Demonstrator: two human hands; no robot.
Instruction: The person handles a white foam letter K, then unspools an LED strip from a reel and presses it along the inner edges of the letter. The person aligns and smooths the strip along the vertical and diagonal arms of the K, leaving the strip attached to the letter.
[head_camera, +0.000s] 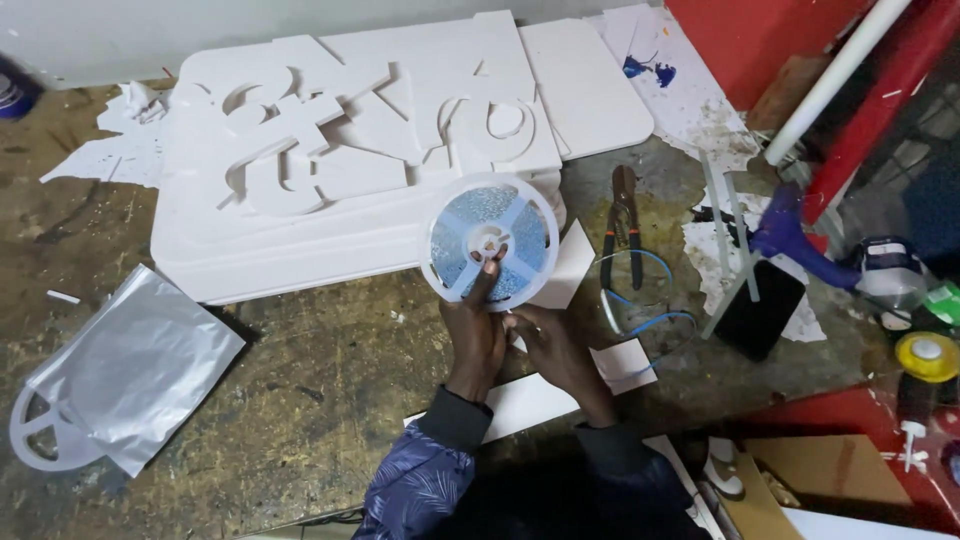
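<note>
Reel (490, 240): upright above the table (320, 380), face to camera, just above both hands. Left hand (475, 335) grips its lower rim, finger at hub; right hand (555, 350) closed just beside, at the rim's underside.

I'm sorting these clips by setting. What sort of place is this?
Probably a sign-making workshop: white cut-out letters lie on a scuffed workbench, pliers nearby, and the left hand holds a strip reel.

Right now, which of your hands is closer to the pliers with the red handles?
Right. My right hand sits below the reel, just left of the pliers. My left hand holds the reel, farther from them.
</note>
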